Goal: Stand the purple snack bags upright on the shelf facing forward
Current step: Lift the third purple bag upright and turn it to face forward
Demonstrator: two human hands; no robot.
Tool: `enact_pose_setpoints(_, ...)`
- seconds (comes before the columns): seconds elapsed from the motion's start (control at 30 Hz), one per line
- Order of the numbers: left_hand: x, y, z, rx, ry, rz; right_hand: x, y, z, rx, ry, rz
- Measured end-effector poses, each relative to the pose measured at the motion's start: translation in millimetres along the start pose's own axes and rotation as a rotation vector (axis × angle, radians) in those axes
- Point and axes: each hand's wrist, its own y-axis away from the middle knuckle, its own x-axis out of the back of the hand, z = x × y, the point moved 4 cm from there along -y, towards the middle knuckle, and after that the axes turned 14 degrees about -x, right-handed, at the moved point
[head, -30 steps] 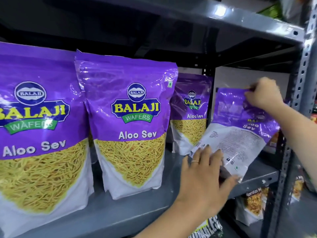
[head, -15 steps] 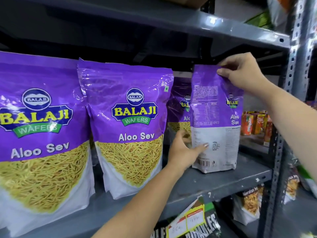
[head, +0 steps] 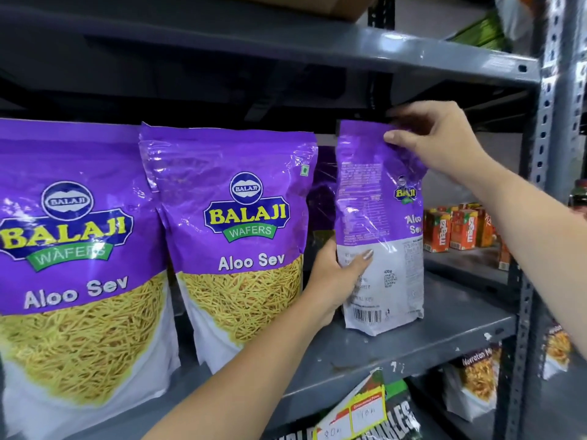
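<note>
Two purple Aloo Sev bags stand upright facing forward on the grey shelf (head: pixel 413 347): one at the far left (head: pixel 73 258), one beside it (head: pixel 238 236). A third purple bag (head: pixel 381 217) stands upright at the right, turned so its printed back and side face me. My right hand (head: pixel 435 138) pinches its top right corner. My left hand (head: pixel 336 281) grips its lower left edge, thumb across the white part. Another purple bag (head: pixel 322 198) is mostly hidden behind it.
The upper shelf's edge (head: pixel 444 55) hangs just above the held bag. A perforated steel post (head: pixel 546 154) stands at the right. Orange juice cartons (head: pixel 457 230) sit further back. Below the shelf are snack packs (head: pixel 473 382) and a dark bag with price stickers (head: pixel 365 414).
The right-hand bag went from tilted with its back showing to upright on the shelf. My right hand rose with its top; my left hand shifted from its bottom to its lower left edge.
</note>
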Motion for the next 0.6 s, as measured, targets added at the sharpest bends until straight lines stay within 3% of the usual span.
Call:
enact_pose_setpoints(0.07,4.5,4.2,-2.5,-0.005,0.004,0.03,5.8,21.6,3.1,0.075,0.039,0.165)
enact_pose_setpoints(0.13,6.2,6.9,-3.5,-0.016,0.016,0.044,9.4,48.4,22.2,-0.031,-0.1,0.241)
enact_pose_setpoints(0.2,5.3,10.4,-1.7,-0.034,-0.006,0.043,-2.6,73.4,60.6,-0.315,-0.314,0.097)
enact_pose_setpoints(0.27,4.0,12.2,-2.8,-0.039,-0.036,0.051,-27.4,102.0,95.4,-0.605,-0.619,-0.237)
enact_pose_setpoints(0.33,3.7,13.0,-4.5,-0.044,-0.049,0.07,-47.8,122.5,116.8,-0.666,-0.664,-0.513)
enact_pose_setpoints(0.37,3.9,13.4,-5.2,-0.05,-0.06,0.076,-54.3,130.6,123.3,-0.641,-0.624,-0.57)
enact_pose_setpoints(0.53,-0.2,16.5,-2.5,-0.07,-0.093,0.11,-59.1,135.3,128.3,-0.607,-0.716,-0.547)
enact_pose_setpoints(0.6,-0.4,22.0,0.1,-0.122,-0.208,0.163,-58.3,137.9,127.7,-0.618,-0.667,-0.545)
